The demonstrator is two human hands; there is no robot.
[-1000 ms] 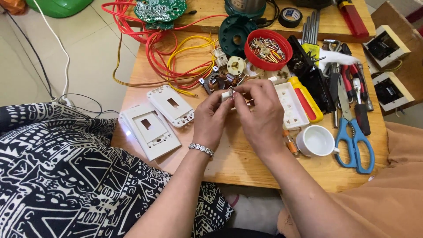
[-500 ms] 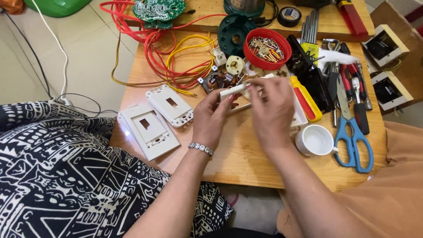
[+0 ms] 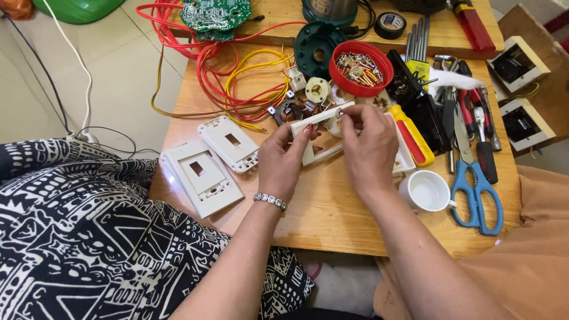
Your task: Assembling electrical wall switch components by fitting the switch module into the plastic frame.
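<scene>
Both hands work over the middle of the wooden surface (image 3: 332, 207), toward its far half. The left hand (image 3: 284, 160) and the right hand (image 3: 370, 145) together hold a white plastic frame (image 3: 317, 121), a narrow rectangular piece of the same kind as the wall plates lying nearby.

Grip state: the left hand's grip is clenched on the near-left end of the white plastic frame, thumb and fingertips pinching its edge. The right hand's grip is closed on the frame's far-right end, fingers curled over the top edge. Neither hand is released.

Position of the part: the white plastic frame is lifted off the surface and tilted. Its long axis runs from near-left to far-right, rising toward the red bowl of screws (image 3: 360, 68). It lies between the two hands, so each hand is equally near; the left takes the lower end, the right the upper.

Surrounding items: two white wall plates (image 3: 204, 172) lie flat near the left edge. A small white cup (image 3: 428, 191) stands just right of the right hand. Blue-handled scissors (image 3: 474, 189) lie near the right edge. A yellow and red screwdriver (image 3: 412, 133) lies just beyond the right hand. Red and yellow wires (image 3: 237, 83) are coiled at the far-left corner.
</scene>
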